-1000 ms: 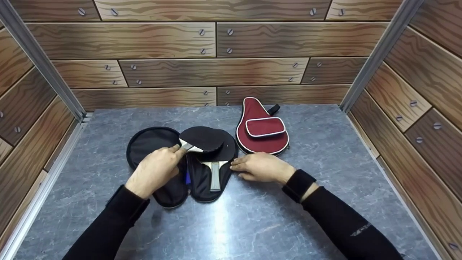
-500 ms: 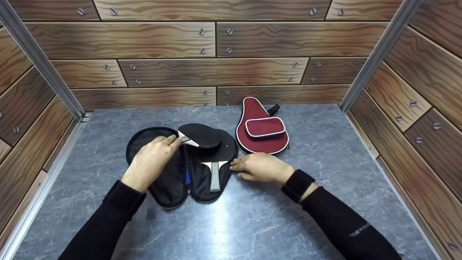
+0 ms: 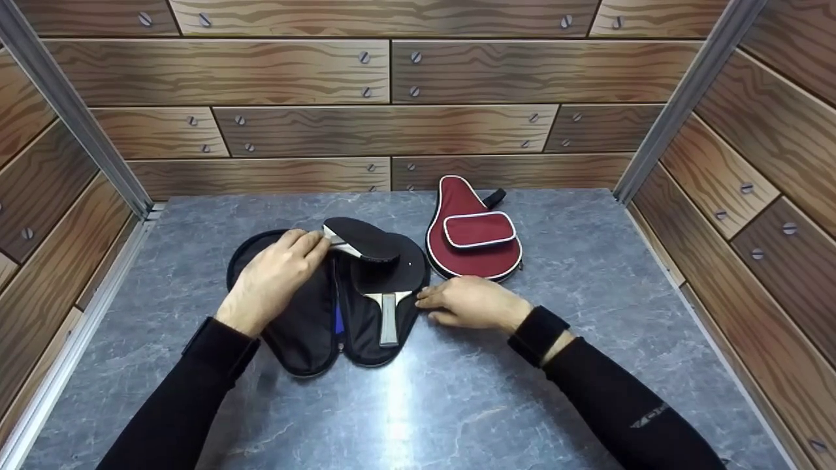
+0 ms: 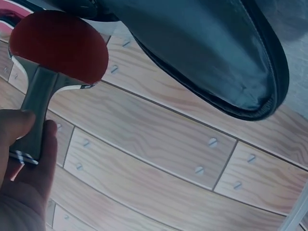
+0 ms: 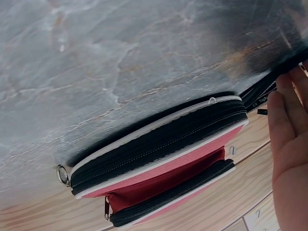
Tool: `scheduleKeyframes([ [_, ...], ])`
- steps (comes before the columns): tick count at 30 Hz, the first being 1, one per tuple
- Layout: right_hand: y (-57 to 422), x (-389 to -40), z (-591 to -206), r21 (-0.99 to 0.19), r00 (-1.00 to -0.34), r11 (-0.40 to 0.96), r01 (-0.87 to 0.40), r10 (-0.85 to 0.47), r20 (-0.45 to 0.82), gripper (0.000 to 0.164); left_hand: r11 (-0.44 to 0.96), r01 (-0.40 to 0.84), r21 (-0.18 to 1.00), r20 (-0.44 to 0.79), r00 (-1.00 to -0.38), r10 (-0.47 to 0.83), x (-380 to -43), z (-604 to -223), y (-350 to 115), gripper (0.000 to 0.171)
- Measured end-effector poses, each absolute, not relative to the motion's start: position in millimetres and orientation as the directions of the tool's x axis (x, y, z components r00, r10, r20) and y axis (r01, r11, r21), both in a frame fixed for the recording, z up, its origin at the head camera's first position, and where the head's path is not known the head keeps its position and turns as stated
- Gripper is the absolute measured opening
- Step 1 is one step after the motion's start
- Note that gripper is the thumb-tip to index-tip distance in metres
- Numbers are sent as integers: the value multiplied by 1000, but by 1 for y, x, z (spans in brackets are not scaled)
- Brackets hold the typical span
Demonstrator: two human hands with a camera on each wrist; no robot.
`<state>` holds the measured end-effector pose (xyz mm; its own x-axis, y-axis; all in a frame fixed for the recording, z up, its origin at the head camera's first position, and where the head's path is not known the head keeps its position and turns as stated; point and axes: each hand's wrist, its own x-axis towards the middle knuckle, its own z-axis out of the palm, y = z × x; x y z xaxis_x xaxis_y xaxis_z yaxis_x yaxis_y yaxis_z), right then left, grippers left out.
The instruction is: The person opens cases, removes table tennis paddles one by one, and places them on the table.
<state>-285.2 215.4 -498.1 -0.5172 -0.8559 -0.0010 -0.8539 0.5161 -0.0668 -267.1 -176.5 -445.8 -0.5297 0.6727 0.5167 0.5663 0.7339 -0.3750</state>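
Note:
My left hand [image 3: 274,277] grips the handle of a table tennis paddle [image 3: 366,243], its black face up and tilted in the head view. From below, the left wrist view shows that paddle's red rubber [image 4: 60,45], with thumb and fingers around the handle. A black paddle case [image 3: 304,343] lies unfolded beneath the left hand. In its right half rests a second paddle [image 3: 388,320], black side up, partly overlapped by the first. My right hand [image 3: 480,303] has its fingertips at the case's right edge, fingers extended in the right wrist view.
A red paddle case [image 3: 457,196] with white piping and a front pocket lies beyond the right hand, close to the black case. Its zippers [image 5: 163,147] face the right wrist camera. Wood-patterned walls [image 3: 392,130] enclose the grey marbled tabletop [image 3: 555,261] at the back and sides.
My left hand has moved slightly up and left with the gripped paddle, whose blade tilts more and uncovers more of the second paddle. My right hand has stayed put.

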Motion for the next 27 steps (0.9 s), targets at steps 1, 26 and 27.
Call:
scheduleKeyframes([
  [1,215,-285,-498,-71,-520,519,-852,-854,-1,38,732,567,-379,518,-525,675,-268,-445,-178,52],
  [26,214,-284,-500,-93,-535,532,-841,-845,6,36,837,536,-114,593,-639,490,-291,-434,-228,56],
  [27,214,-284,-500,-93,-537,534,-840,-844,5,36,840,532,-105,599,-640,480,-292,-434,-231,55],
])
